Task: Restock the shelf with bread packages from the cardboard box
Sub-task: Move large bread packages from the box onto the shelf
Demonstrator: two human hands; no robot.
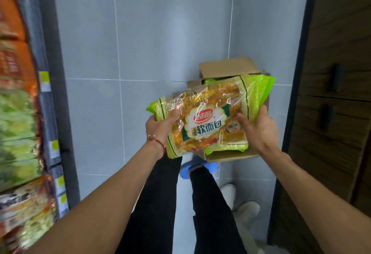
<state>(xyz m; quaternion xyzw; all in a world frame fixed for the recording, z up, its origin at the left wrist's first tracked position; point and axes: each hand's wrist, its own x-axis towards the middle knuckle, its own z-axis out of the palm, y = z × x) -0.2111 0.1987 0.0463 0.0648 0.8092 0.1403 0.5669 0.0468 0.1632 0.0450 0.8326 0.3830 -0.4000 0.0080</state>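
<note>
Overhead view: aisle floor.
Bread package [208, 117]: above cardboard box [228, 69].
Left hand [160, 127]: fingers clasping package's left end.
Right hand [259, 127]: fingers gripping right end.
Shelf [22, 113]: far left, stocked.

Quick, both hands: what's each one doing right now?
Left hand: closed on the bread package.
Right hand: gripping the same package's other end.

Head view; faces steeply down; floor [152, 33] below.
</note>
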